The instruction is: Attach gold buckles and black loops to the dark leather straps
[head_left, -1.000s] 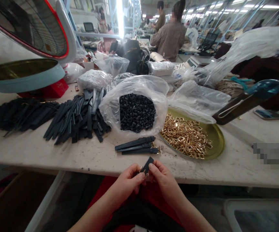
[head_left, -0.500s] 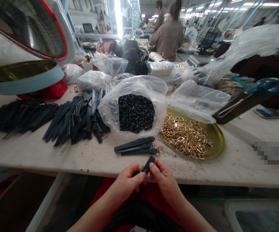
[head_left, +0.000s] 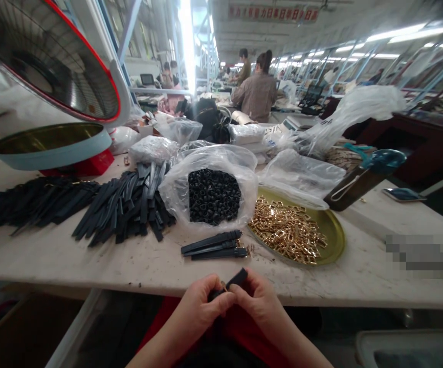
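Observation:
Both my hands meet just below the table's front edge and pinch one short black strap (head_left: 234,281). My left hand (head_left: 200,306) holds its lower end, my right hand (head_left: 258,301) grips the upper end with thumb and fingers. A small gold part shows between my fingers. Right above my hands three finished black straps (head_left: 214,245) lie side by side on the white table (head_left: 359,266). A round brass tray (head_left: 331,230) holds several gold buckles (head_left: 286,232). An open plastic bag (head_left: 175,189) holds small black loops (head_left: 214,195).
A big pile of black straps (head_left: 125,207) and a second pile (head_left: 33,202) lie at the left. A fan (head_left: 48,56) and a light blue tin (head_left: 52,145) stand at the back left. A dark bottle (head_left: 359,181), a phone (head_left: 401,194) and plastic bags sit at the right. People work farther back.
The strap end in my hands has tipped from upright to more level, and my fingers have closed tighter around it. The camera view has tilted upward.

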`<state>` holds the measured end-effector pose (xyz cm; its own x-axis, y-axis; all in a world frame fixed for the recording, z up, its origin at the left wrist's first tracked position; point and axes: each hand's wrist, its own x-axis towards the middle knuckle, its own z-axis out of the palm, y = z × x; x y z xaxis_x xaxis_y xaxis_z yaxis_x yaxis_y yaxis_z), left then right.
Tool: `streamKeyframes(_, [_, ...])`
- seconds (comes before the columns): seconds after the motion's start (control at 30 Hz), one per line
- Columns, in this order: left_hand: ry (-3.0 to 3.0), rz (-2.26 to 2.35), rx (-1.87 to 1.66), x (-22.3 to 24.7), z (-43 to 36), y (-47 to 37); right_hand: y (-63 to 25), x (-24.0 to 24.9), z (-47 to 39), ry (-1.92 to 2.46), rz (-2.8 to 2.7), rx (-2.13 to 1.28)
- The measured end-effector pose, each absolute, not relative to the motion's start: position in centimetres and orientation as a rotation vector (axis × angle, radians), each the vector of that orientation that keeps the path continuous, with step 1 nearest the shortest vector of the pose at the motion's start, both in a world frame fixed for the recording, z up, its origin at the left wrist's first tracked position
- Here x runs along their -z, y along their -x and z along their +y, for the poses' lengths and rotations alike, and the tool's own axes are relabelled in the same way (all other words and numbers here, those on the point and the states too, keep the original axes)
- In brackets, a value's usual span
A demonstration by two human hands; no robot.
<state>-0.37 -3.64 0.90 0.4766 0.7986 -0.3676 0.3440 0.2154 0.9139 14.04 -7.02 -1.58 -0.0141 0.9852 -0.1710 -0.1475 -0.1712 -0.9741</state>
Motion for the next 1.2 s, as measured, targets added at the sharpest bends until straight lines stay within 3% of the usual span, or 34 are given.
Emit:
streamKeyframes(0.23, [-1.381,1.016,-0.618,0.4,-2.1,0.9,-15.9,0.6,-3.7,1.212,-1.363,-1.319])
streamKeyframes(0.3, [-1.429,0.981,-0.61,0.5,-1.5,0.7,-17.5,0.3,-0.4,1.344,-1.49,-1.126])
streamKeyframes(0.37, [-1.405,1.012,-0.604,0.9,-0.9,0.4,-18.7,0.4,3.4,1.595,-1.629,-0.72])
streamKeyframes(0.47, [-1.306,1.079,-0.601,1.7,-0.1,0.0,-19.6,1.4,8.2,1.718,-1.666,-0.528])
streamKeyframes(0.7, [-1.229,1.152,-0.599,2.0,1.2,0.8,-20.1,3.2,9.2,1.643,-1.628,-0.595])
streamKeyframes(0.9, [-1.246,1.124,-0.724,0.1,2.5,-0.8,-19.1,2.0,5.3,1.368,-1.256,-1.054])
streamKeyframes(1.03, [-1.257,1.1,-0.796,0.0,3.7,-2.6,-18.3,1.7,5.2,1.363,-1.104,-1.005])
streamKeyframes(1.2, [-1.297,1.131,-0.831,0.8,3.5,-1.6,-18.4,0.8,4.0,1.316,-1.076,-1.23])
